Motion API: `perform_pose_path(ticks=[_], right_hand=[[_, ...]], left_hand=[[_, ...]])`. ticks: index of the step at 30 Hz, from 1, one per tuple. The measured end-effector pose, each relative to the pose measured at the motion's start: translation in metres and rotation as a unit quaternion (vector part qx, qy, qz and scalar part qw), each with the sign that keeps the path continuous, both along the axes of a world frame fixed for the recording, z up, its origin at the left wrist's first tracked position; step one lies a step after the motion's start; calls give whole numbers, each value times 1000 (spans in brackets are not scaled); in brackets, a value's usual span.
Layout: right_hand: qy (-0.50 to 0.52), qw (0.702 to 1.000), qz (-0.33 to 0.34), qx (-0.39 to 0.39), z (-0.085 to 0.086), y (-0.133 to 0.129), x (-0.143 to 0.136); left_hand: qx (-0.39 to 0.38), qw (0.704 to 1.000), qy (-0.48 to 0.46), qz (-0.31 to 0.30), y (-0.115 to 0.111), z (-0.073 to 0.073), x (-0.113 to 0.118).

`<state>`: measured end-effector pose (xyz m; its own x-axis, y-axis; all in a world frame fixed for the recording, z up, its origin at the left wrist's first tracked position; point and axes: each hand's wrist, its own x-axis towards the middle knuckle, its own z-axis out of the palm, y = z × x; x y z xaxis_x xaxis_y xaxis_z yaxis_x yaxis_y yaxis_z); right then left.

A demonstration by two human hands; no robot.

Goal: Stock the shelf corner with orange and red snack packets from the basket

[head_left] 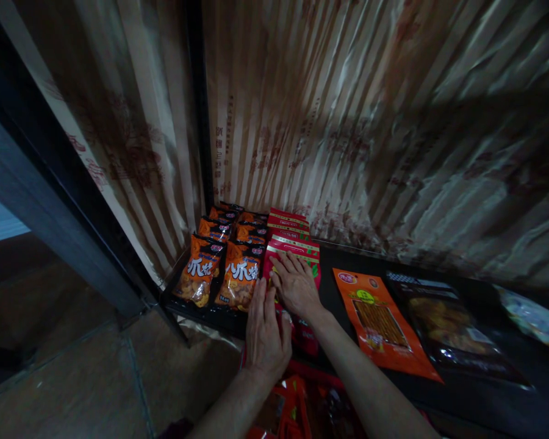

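A row of red snack bags [293,249] with gold bands leans back on the dark shelf. My right hand [296,283] lies over the front red bag, fingers stretched out across its face. My left hand [268,332] rests at that bag's lower left side, its fingers extended and pointing away from me. To the left, orange and black snack bags [240,277] stand in two rows, the nearest one close to my left fingertips. The lower part of the front red bag is hidden behind my hands.
On the shelf's right lie an orange pack of sticks [379,317], a dark clear-fronted pack [448,323] and a pale pack [537,314]. Below my forearms are more red and orange packs [295,405]. A metal post [73,183] stands left; patterned sheeting [348,122] covers the back.
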<state>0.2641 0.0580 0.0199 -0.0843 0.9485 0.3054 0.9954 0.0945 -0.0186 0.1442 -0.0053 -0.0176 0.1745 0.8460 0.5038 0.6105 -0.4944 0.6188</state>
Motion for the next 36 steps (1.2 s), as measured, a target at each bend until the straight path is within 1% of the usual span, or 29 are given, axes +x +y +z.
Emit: perform_pose_path(ticks=[4, 9, 12, 14, 16, 19, 21, 23, 26, 28, 30, 32, 34, 36], right_hand=[[9, 1000, 1, 3, -3, -1, -1], [17, 1000, 1, 1, -5, -5, -3], [14, 1000, 5, -10, -3, -4, -2], [11, 1000, 9, -22, -2, -2, 1], [17, 1000, -1, -21, 0, 1, 5], [47, 998, -19, 35, 1, 2, 15], [73, 993, -23, 92, 0, -1, 23], [102, 984, -30, 146, -2, -9, 31], [166, 960, -65, 215, -11, -28, 40], [219, 942, -101, 232, -21, -45, 41], [267, 932, -126, 211, -34, -62, 38], [301, 929, -131, 168, -46, -76, 32], [318, 929, -126, 141, -56, -83, 28], [320, 928, -121, 147, -61, -85, 25]], left_hand=[[-22, 1000, 12, -10, -2, -2, -3], [-34, 999, 0, -27, -8, -3, -8], [-42, 999, -5, -30, -8, 3, -4], [-38, 999, -1, -37, -5, 9, 4], [-35, 999, 6, -40, 2, 16, 13], [-48, 999, 14, -12, 17, 20, 24], [-58, 998, 30, 2, 26, 16, 27], [-55, 997, 47, 13, 34, 9, 28], [-15, 998, 55, 34, 38, -2, 33], [13, 997, 53, 45, 37, -5, 37], [20, 997, 49, 50, 36, -4, 41], [7, 998, 42, 54, 36, -2, 43], [-15, 998, 31, 59, 37, 0, 44], [-38, 997, 20, 66, 41, 4, 44]])
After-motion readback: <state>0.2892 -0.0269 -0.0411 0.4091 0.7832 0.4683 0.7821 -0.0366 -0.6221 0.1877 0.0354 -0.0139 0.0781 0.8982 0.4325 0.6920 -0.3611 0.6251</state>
